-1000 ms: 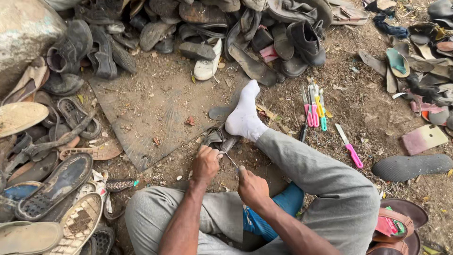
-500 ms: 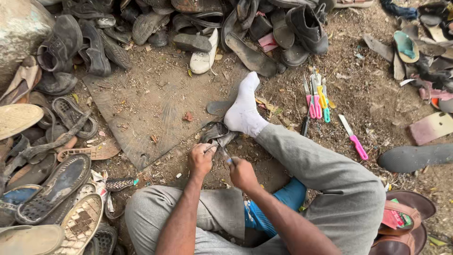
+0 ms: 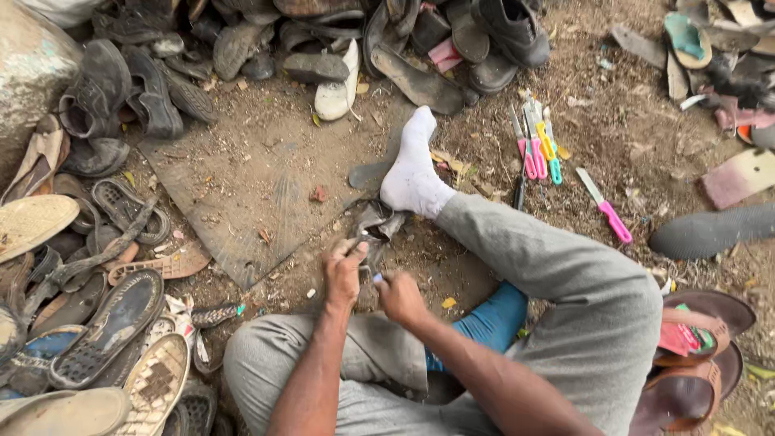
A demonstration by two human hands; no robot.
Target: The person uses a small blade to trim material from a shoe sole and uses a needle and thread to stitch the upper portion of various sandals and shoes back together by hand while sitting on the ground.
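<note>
Fingers of the left hand pinch the grey shoe scrap; right hand grips a small tool just beside it

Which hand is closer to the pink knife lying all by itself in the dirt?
The right hand. It lies left of and below the pink-handled knife, across the bent leg. The left hand sits farther away, on the grey scrap.

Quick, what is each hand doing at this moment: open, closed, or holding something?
Left hand: closed, gripping the dark shoe piece beside the white sock.
Right hand: closed on a small tool; its kind cannot be told.
</note>
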